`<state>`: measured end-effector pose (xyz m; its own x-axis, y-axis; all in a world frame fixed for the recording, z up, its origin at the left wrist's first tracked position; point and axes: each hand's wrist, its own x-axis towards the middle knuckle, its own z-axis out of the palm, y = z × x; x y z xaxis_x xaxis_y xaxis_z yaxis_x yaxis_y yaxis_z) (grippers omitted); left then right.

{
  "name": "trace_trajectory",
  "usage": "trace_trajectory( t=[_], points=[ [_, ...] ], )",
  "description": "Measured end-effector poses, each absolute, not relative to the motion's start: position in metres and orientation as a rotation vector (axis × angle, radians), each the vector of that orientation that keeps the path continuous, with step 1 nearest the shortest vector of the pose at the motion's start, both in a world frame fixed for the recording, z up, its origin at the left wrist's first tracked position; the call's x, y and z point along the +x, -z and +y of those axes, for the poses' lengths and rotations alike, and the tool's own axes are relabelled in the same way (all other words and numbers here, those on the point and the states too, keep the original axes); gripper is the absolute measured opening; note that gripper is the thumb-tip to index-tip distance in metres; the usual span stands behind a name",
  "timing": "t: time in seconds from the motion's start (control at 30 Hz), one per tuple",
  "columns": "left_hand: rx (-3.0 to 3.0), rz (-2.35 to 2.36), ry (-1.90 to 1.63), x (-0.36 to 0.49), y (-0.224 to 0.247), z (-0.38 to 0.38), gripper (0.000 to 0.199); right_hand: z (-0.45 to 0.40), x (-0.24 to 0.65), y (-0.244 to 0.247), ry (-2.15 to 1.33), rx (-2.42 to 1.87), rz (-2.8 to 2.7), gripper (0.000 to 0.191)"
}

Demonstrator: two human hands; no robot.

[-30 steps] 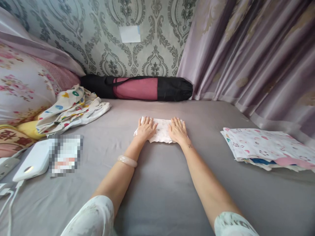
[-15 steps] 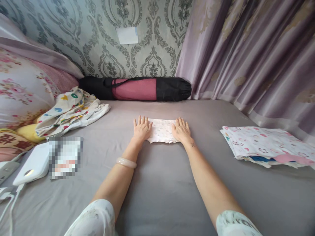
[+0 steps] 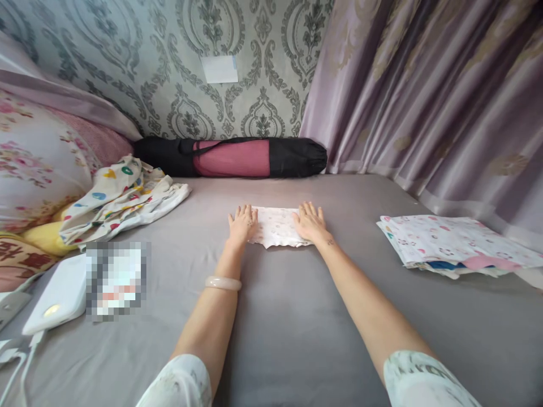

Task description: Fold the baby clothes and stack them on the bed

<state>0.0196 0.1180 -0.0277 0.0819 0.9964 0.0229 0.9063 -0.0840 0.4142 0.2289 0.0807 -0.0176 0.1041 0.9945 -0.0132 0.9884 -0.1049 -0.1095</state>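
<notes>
A small folded piece of pale pink patterned cloth point(image 3: 275, 227) lies flat on the grey bed sheet point(image 3: 292, 316), its near edge wavy. My left hand point(image 3: 243, 223) rests palm down on its left end, fingers stretched out and pointing away from me. On the right end lies my right hand point(image 3: 311, 221), also flat with the fingers apart. Parts of the cloth under both palms are hidden. A pale bangle point(image 3: 223, 283) circles my left forearm.
Folded printed cloths point(image 3: 458, 240) are stacked at the right. A rolled mat in a bag point(image 3: 231, 158) lies along the wall. On the left are a crumpled printed garment point(image 3: 127, 198), a floral pillow point(image 3: 38, 158), a white device with a cable point(image 3: 59, 297) and a blurred-out item point(image 3: 119, 280).
My left hand has shifted slightly left, toward the cloth's edge, uncovering more of it. The right hand stays nearly in place. The camera view has tilted a little.
</notes>
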Motion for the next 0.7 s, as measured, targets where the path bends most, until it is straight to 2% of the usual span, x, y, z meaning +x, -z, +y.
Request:
trace_trajectory(
  t=[0.13,0.37,0.7],
  points=[
    [2.006,1.888,-0.496,0.013,0.029,0.121,0.055,0.085,0.197,0.019,-0.234,-2.102,-2.182,0.066],
    [1.985,1.923,-0.552,0.008,0.034,0.124,0.049,0.089,0.187,0.033,-0.268,-2.11,-2.167,0.066],
    [1.881,1.91,-0.719,0.002,0.036,0.13,0.046,0.097,0.165,0.023,-0.264,-2.124,-2.154,0.065]
  ],
)
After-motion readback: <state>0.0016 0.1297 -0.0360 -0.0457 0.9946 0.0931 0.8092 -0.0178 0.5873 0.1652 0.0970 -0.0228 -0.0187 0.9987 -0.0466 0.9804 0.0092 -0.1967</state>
